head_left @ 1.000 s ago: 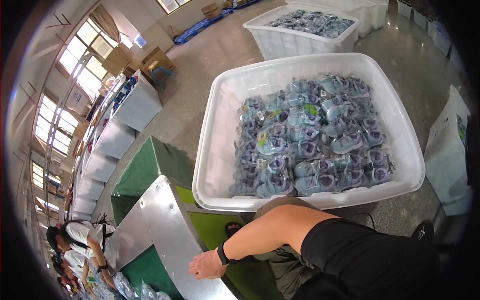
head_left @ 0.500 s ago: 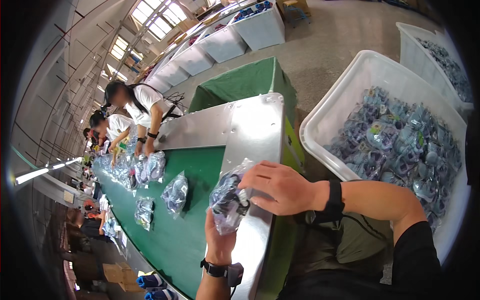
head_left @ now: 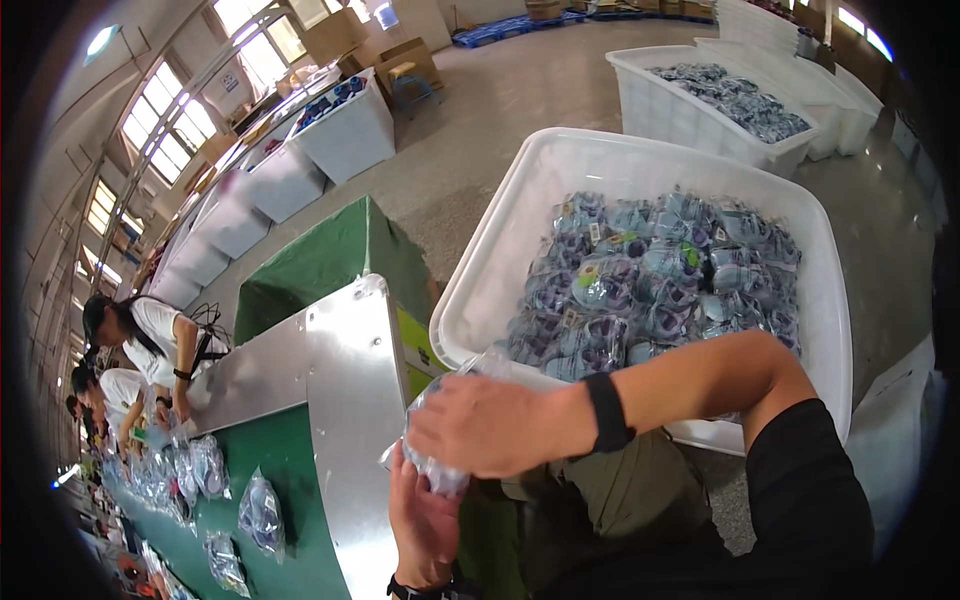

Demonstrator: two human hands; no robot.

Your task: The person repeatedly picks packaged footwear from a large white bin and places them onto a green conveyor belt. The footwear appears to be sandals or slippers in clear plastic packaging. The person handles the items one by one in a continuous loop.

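Between my two hands is a clear plastic bag [head_left: 443, 480] with what look like pale blue and purple shoes in it. My left hand [head_left: 425, 525] supports it from below, fingers partly hidden. Across its top lies my right hand [head_left: 490, 425], fingers bent over the plastic. The bag is held beside the metal edge [head_left: 350, 430] of the conveyor, close to a large white bin [head_left: 640, 160]. Rows of similar bagged shoes [head_left: 660, 270] fill much of that bin. On the green belt [head_left: 318, 555] lie a bagged pair [head_left: 262, 515] and another bag [head_left: 226, 562].
A green cloth-lined container [head_left: 310, 250] stands past the conveyor's end. Another filled white bin [head_left: 700, 110] is at the far right. Co-workers [head_left: 150, 340] handle bags along the belt at left. White tubs [head_left: 345, 130] line up at the back left.
My view has turned right, toward the white bin. The held bag has gone from over the belt side to the conveyor's outer edge, and my right hand now covers more of it.
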